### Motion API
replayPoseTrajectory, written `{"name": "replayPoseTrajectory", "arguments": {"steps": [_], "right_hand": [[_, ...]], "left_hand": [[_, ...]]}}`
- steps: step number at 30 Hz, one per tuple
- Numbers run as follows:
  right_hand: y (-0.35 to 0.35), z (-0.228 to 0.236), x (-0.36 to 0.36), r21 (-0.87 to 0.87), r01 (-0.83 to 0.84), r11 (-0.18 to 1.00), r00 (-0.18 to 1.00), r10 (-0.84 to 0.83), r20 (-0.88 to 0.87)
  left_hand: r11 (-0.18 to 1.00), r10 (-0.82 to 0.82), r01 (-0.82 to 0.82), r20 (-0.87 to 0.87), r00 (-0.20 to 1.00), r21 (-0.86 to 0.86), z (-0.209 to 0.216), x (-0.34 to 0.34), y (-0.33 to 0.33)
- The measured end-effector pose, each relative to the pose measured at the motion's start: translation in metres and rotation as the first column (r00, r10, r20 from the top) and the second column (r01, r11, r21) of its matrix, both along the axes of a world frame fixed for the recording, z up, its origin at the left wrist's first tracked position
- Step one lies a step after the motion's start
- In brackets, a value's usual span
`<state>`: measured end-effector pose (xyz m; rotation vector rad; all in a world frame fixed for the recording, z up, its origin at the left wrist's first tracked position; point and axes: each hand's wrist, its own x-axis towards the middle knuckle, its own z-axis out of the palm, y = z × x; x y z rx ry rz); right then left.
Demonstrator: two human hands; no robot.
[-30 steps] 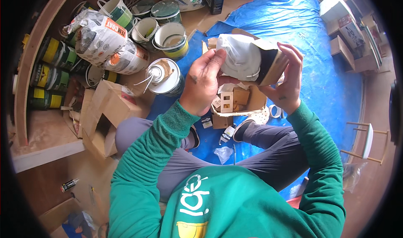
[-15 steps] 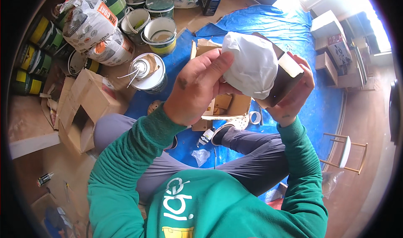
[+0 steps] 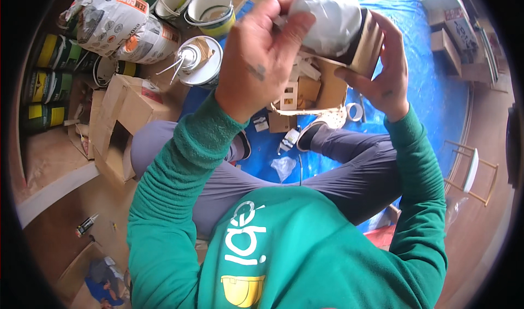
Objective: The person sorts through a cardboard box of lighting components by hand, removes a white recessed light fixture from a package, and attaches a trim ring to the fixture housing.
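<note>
A rounded object wrapped in thin white sheeting point(image 3: 327, 20) is at the mouth of a small brown cardboard box point(image 3: 367, 47), raised in front of me. What lies under the wrapping is hidden. My left hand point(image 3: 256, 61) pinches the near left side of the wrapped object between thumb and fingers. Around the box my right hand point(image 3: 388, 72) is closed, its thumb along the lower side and its fingers behind. Beneath both hands stands a larger open carton point(image 3: 335, 85) with small boxes and packing pieces inside.
Blue sheeting point(image 3: 431, 99) covers the floor around my crossed legs. A tape roll point(image 3: 354, 111), a clear plastic bag point(image 3: 283, 168) and a white-lidded bucket point(image 3: 210, 72) are nearby. Sacks point(image 3: 106, 22) and stacked buckets point(image 3: 46, 85) stand left; a small wooden rack point(image 3: 474, 170) is right.
Both hands have risen toward the top of the picture with the wrapped object and box. The box has turned, showing more of its outer side. The whole view has shifted too.
</note>
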<state>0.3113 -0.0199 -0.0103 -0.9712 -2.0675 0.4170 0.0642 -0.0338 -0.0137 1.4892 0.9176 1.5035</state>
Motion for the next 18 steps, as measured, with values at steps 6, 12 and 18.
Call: {"name": "replayPoseTrajectory", "arguments": {"steps": [6, 12, 18], "right_hand": [[-0.005, 0.012, 0.001, 0.068, -0.034, 0.997, 0.982, 0.021, 0.185], [-0.008, 0.017, -0.003, 0.148, -0.050, 0.988, 0.977, 0.017, 0.215], [-0.001, 0.007, 0.005, 0.149, -0.042, 0.988, 0.983, 0.015, 0.180]], "left_hand": [[0.999, -0.049, 0.051, 0.074, 0.996, -0.016, 0.007, 0.003, -0.007], [0.999, -0.046, 0.046, -0.007, 0.999, 0.009, 0.003, 0.007, -0.005], [0.991, -0.122, 0.127, 0.099, 0.988, -0.046, 0.005, 0.012, -0.004]]}}
